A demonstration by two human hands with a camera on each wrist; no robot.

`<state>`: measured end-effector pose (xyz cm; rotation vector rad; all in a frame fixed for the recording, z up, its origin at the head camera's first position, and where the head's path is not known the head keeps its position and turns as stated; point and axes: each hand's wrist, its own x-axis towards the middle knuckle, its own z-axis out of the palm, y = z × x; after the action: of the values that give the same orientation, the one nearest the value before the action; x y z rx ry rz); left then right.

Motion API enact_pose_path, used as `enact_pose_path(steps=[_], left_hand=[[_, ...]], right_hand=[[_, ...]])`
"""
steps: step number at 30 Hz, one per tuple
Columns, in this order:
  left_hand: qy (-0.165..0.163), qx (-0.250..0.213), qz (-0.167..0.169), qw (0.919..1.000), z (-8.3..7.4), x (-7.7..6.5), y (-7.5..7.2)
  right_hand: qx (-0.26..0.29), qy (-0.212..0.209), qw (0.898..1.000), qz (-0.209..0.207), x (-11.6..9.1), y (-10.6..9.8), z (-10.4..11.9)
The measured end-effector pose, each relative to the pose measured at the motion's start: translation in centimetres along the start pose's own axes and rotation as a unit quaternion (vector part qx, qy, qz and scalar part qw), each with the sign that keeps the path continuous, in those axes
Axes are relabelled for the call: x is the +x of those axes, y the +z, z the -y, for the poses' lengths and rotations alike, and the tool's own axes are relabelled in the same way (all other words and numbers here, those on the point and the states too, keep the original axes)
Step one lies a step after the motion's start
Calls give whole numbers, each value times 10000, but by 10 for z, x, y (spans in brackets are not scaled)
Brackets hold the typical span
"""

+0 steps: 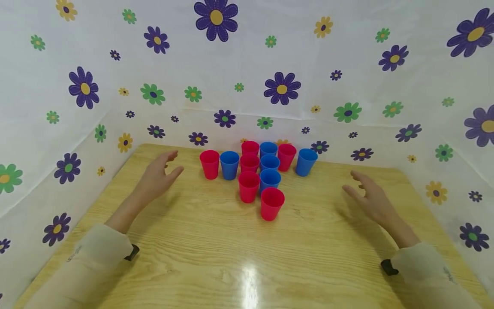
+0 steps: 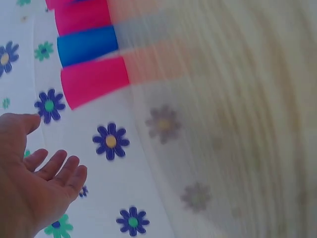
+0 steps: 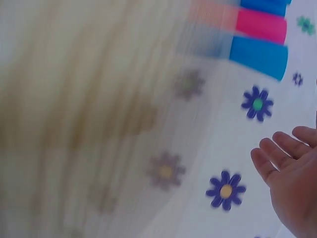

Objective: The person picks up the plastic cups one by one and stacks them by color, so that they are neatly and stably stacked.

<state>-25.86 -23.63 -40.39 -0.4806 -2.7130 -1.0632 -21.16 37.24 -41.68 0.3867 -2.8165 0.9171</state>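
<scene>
Several red and blue plastic cups stand mouth-up at the back middle of the table. The leftmost is a red cup [image 1: 210, 166], beside a blue cup [image 1: 229, 166]; another blue cup [image 1: 306, 163] marks the right end. Closest to the person is a red cup [image 1: 271, 206], with a second red cup [image 1: 248, 189] behind it to the left. Left of the cups, my left hand [image 1: 157, 174] is held in the air with relaxed fingers, touching nothing. Over on the right, my right hand [image 1: 372, 198] hovers likewise, apart from every cup. Both palms look empty in the wrist views.
The cups share a wood-grain table [image 1: 216, 262] whose surface shines near the front. Behind it and along both sides hangs a white cloth [image 1: 239, 56] printed with purple, green and yellow flowers. A dark band shows at each sleeve.
</scene>
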Motion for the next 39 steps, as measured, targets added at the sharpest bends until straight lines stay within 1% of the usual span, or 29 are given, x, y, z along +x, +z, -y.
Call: enact_pose_path(steps=[2, 5, 9, 13, 16, 21, 23, 27, 32, 35, 39], left_hand=[[68, -255, -55, 9996, -8, -4, 8], [164, -586, -12, 9981, -22, -8, 19], [192, -829, 116, 9963, -39, -13, 33], [227, -1031, 214, 9942, -53, -17, 42], [227, -1238, 295, 9916, -58, -18, 48], [95, -1483, 390, 9881, -66, -18, 58], [106, -1550, 406, 9870, -69, -18, 61], [237, -1647, 439, 9851, -78, -17, 68], [305, -1707, 577, 9831, -89, -13, 78], [225, -1777, 647, 9817, -93, -11, 82], [-14, -1872, 706, 9798, -96, -7, 89]], right_hand=[[130, -96, 9998, -111, -2, 7, 9], [341, -306, 9986, -254, -4, 19, 22], [662, -510, 9958, -366, -6, 32, 37], [894, -478, 9943, -318, -9, 41, 49], [992, -413, 9940, -206, -10, 45, 58], [1151, -444, 9923, -92, -10, 50, 72], [1273, -480, 9907, -59, -10, 53, 76], [1522, -485, 9871, 79, -9, 59, 82], [1521, -392, 9872, 258, -7, 70, 92], [1507, -346, 9874, 342, -6, 76, 100], [1553, -224, 9869, 382, -4, 81, 111]])
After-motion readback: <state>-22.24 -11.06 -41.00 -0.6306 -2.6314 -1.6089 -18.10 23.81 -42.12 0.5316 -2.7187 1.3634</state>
